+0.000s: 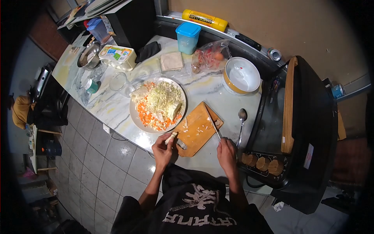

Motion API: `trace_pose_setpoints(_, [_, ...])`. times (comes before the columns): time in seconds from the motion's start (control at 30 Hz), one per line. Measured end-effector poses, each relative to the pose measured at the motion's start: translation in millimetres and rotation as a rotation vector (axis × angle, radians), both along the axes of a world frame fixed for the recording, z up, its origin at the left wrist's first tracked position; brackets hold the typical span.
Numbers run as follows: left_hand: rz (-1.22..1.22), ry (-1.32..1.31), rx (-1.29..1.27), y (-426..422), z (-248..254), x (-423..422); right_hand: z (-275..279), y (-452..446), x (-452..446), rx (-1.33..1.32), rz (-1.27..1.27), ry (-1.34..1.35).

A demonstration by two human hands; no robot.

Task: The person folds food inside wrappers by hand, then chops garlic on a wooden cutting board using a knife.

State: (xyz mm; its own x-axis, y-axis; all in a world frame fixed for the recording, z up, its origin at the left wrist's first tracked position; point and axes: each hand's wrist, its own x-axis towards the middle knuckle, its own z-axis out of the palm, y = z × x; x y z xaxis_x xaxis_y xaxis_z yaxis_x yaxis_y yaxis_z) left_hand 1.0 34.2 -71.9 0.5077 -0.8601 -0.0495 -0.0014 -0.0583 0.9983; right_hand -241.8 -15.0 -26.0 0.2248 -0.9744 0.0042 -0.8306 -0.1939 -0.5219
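My left hand is closed around a small pale vegetable piece at the near left edge of the wooden cutting board. What kind of vegetable it is, I cannot make out. My right hand grips the handle of a knife, whose blade lies over the board's right side, pointing away from me. White shreds are scattered on the board. Just beyond its left corner, a large plate holds heaped shredded cabbage and diced carrot.
A spoon lies right of the board, beside a black electric stove. Farther back are a yellow-and-white bowl, a plastic bag, a blue-lidded container, a glass, a white tub and a metal bowl.
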Motion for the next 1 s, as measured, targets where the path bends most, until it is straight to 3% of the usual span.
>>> trace_pose_setpoints(0.3, [-0.134,-0.208,-0.013,-17.8,32.1,1.4,11.5,9.8,-5.3,0.084,0.102,-0.049])
trace_pose_setpoints(0.4, [-0.4,-0.174,0.042,-30.8,39.4,6.8,13.1,13.4,-7.7,0.089,0.137,-0.086])
trace_pose_setpoints(0.57, [-0.543,-0.221,0.059,-42.7,36.1,11.1,16.8,13.2,-5.9,0.05,0.095,-0.108])
trace_pose_setpoints(0.63, [-0.611,-0.362,0.029,-47.7,38.9,11.5,16.5,12.4,-6.5,0.028,0.066,-0.096])
trace_pose_setpoints(0.73, [-0.641,-0.227,0.085,-47.1,34.6,8.0,11.2,7.1,-6.9,0.05,0.068,-0.093])
trace_pose_setpoints(1.0, [-0.712,-0.194,0.032,-32.0,51.5,7.1,32.8,16.4,-5.8,0.063,0.122,0.045])
